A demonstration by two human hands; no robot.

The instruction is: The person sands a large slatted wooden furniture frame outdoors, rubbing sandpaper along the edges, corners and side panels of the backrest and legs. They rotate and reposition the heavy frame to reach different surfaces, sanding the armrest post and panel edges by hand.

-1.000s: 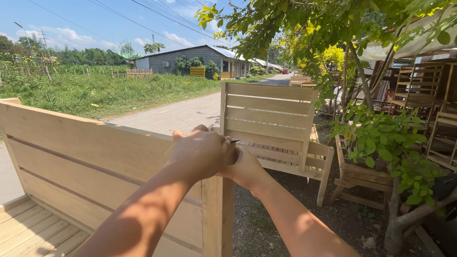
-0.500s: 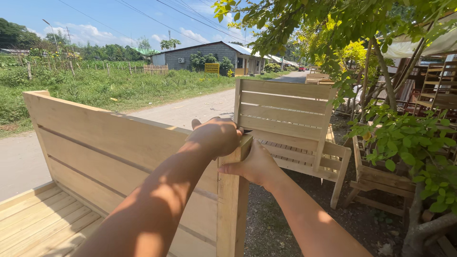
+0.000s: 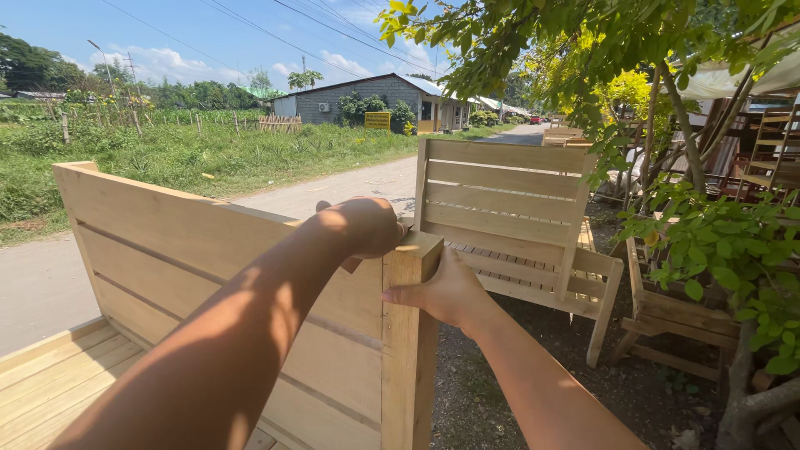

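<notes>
While the left hand lies curled over the top of a square wooden corner post, its fingers are bent down across the post's flat end, so that the knuckles face the camera and the fingertips are hidden on the far side; whether anything small sits under the palm cannot be told. Just below and to the right, the right hand presses against the post's outer face, thumb pointing toward the wood and fingers partly folded, touching it rather than wrapping round it. That post stands upright at the near end of a long headboard panel of pale, unpainted planks, which runs away to the left and ends in a second post. At the panel's foot, lower left, a slatted bed base of the same pale wood lies flat. Beyond the hands, a second slatted wooden frame stands upright on the dirt, with a low slatted part reaching out from its base to the right. Further right, leafy green branches hang over more stacked wooden furniture. Behind everything, a paved road runs past a grassy field toward a grey building under a blue sky
</notes>
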